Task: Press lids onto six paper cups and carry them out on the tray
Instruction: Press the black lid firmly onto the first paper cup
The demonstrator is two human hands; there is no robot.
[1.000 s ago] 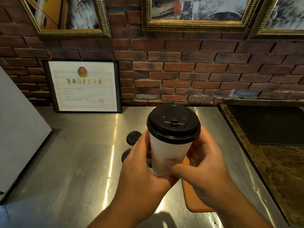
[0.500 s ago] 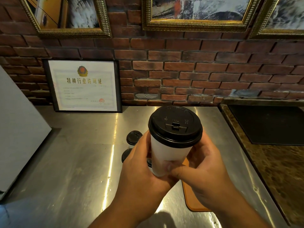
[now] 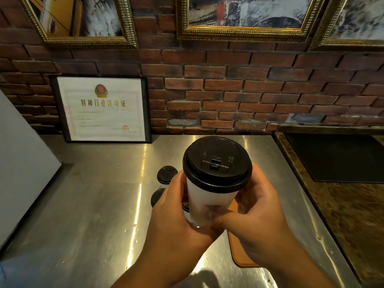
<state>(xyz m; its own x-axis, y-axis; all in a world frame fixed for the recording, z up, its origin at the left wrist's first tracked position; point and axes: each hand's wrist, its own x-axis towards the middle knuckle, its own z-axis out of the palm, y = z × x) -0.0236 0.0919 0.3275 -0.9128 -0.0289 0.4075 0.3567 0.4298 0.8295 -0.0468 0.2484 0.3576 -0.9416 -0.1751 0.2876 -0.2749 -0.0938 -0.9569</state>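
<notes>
The left grip [image 3: 174, 217] and the right grip [image 3: 255, 223] were both curled closely round the lower wall of one white paper cup [image 3: 207, 200], holding it upright between them above the steel surface [image 3: 93, 204]. A black lid [image 3: 217, 163] sat on the cup's rim, above both grips. Just beyond the left grip showed two more black lids [image 3: 166, 175]; whether cups stood under them could not be told. An orange tray [image 3: 241, 256] lay beneath the right grip, largely hidden.

1 lidded cup [image 3: 209, 200], 2+ more lids [image 3: 166, 175] [image 3: 157, 197], 2 hands [image 3: 176, 231] [image 3: 257, 231], 1 tray [image 3: 242, 256], 1 cert [image 3: 101, 109], 3 gold frames [image 3: 89, 41] [image 3: 243, 37] [image 3: 345, 46]
</notes>
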